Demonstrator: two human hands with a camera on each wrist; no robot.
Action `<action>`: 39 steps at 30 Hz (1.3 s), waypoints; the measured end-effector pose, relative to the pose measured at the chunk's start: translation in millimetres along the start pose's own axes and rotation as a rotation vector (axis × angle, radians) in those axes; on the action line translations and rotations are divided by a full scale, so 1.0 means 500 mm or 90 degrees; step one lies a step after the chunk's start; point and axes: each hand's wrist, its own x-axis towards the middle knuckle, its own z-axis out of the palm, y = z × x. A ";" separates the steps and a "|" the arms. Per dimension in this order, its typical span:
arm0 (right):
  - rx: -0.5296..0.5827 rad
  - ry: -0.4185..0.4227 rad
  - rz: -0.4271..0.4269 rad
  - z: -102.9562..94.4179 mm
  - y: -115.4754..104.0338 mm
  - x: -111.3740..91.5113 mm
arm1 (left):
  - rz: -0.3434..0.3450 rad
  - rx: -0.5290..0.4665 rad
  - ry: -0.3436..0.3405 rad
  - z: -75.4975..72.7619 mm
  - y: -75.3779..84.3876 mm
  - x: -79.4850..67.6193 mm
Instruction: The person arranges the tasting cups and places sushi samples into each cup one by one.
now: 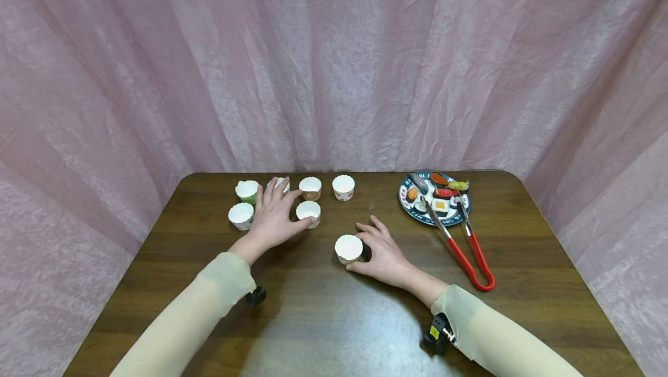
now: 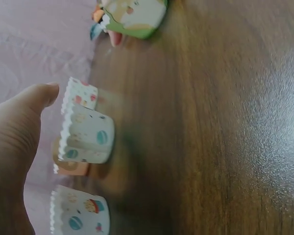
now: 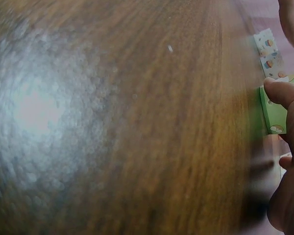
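My right hand (image 1: pixel 383 254) pinches a white-lined paper baking cup (image 1: pixel 348 247) between thumb and finger, near the middle of the table. In the right wrist view the outside of this cup (image 3: pixel 275 115) is green, with my thumb against it. My left hand (image 1: pixel 273 214) reaches over a group of similar cups at the back left, fingers spread and gripping nothing. Its thumb (image 2: pixel 44 95) is near a macaron-print cup (image 2: pixel 90 137). Close about it are a green cup (image 1: pixel 247 191), a white cup (image 1: pixel 241 216), a partly hidden cup (image 1: pixel 285 185) and a brown cup (image 1: pixel 310 188).
Another paper cup (image 1: pixel 343 187) stands at the back, right of the group. On the right, a patterned plate (image 1: pixel 403 194) bears several sushi pieces, with red-handled tongs (image 1: pixel 482 261) lying across it. A pink curtain (image 1: pixel 334 64) hangs behind the wooden table (image 1: pixel 323 319).
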 end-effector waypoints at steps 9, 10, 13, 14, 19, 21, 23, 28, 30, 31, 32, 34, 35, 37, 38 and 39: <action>0.004 0.000 0.001 -0.002 -0.002 0.002 | 0.047 -0.053 0.030 -0.037 0.019 -0.038; 0.004 0.000 0.002 -0.003 -0.002 0.003 | 0.050 -0.058 0.031 -0.040 0.021 -0.044; 0.001 0.007 0.004 -0.007 -0.002 0.006 | 0.065 -0.073 0.039 -0.047 0.028 -0.061; 0.000 0.009 0.003 -0.009 -0.003 0.007 | 0.070 -0.077 0.041 -0.049 0.030 -0.067; -0.003 0.022 0.004 -0.023 -0.005 0.013 | 0.090 -0.101 0.045 -0.051 0.038 -0.103; -0.006 0.028 0.005 -0.029 -0.007 0.017 | 0.094 -0.110 0.041 -0.048 0.042 -0.118; -0.010 0.030 0.012 -0.035 -0.009 0.021 | 0.098 -0.116 0.038 -0.044 0.044 -0.132; -0.025 0.038 0.020 -0.049 -0.014 0.036 | 0.113 -0.118 0.034 -0.032 0.052 -0.165; -0.027 0.043 0.024 -0.053 -0.015 0.043 | 0.117 -0.110 0.027 -0.027 0.057 -0.177; -0.028 0.045 0.026 -0.055 -0.015 0.047 | 0.119 -0.104 0.022 -0.024 0.059 -0.182; -0.030 0.047 0.029 -0.057 -0.016 0.051 | 0.120 -0.099 0.015 -0.022 0.061 -0.188; -0.033 0.051 0.032 -0.059 -0.016 0.059 | 0.119 -0.094 -0.001 -0.017 0.066 -0.199; -0.036 0.053 0.032 -0.059 -0.017 0.063 | 0.118 -0.092 -0.010 -0.014 0.067 -0.205; -0.041 0.059 0.032 -0.060 -0.018 0.071 | 0.119 -0.092 -0.018 -0.009 0.070 -0.214; -0.045 0.060 0.033 -0.060 -0.018 0.075 | 0.119 -0.095 -0.022 -0.007 0.071 -0.219; -0.047 0.061 0.035 -0.059 -0.019 0.078 | 0.119 -0.096 -0.025 -0.005 0.072 -0.224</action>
